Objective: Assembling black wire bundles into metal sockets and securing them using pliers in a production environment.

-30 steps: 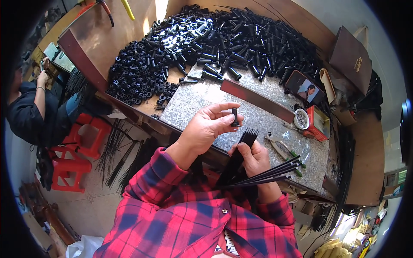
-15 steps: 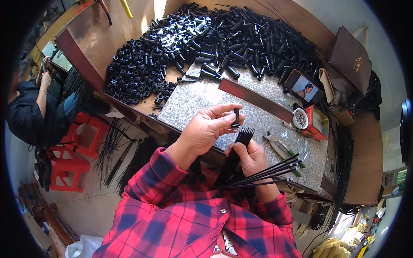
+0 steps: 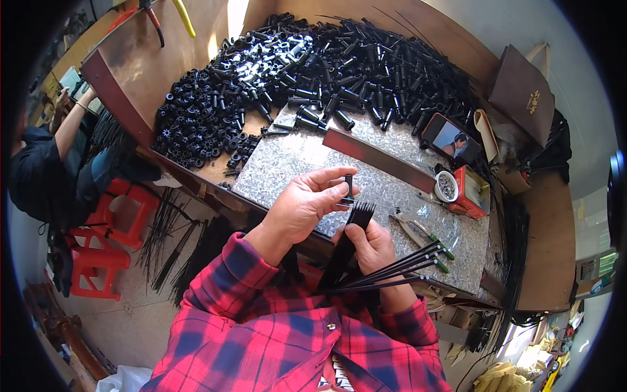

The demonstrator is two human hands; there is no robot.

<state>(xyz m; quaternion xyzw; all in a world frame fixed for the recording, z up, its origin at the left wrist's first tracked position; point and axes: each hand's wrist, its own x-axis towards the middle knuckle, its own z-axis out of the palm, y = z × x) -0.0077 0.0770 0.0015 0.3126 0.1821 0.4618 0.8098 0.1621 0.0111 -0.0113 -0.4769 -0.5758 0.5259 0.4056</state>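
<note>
In front of my chest, my left hand (image 3: 297,208) pinches a small black tubular part (image 3: 349,185) between thumb and fingers. Below it, my right hand (image 3: 371,245) is closed round a bundle of thin black rods (image 3: 337,258), its thumb pressing on their flat side. The rods' fine upper ends fan out close to the black part; I cannot tell whether they touch it. Several separate black rods (image 3: 398,268) with paler tips stick out rightward across my right wrist.
A large heap of black plastic parts (image 3: 353,65) covers the bench's far side. A dark red strip (image 3: 379,161), green-handled pliers (image 3: 418,233), a white cup (image 3: 447,187), a red box (image 3: 471,191) and a phone (image 3: 450,138) lie on the speckled slab (image 3: 274,160). Another person (image 3: 49,163) works at left beside red stools (image 3: 98,264).
The whole view has shifted slightly. My hands keep nearly the same hold and place relative to each other. The other person's arm has moved up toward the bench at left.
</note>
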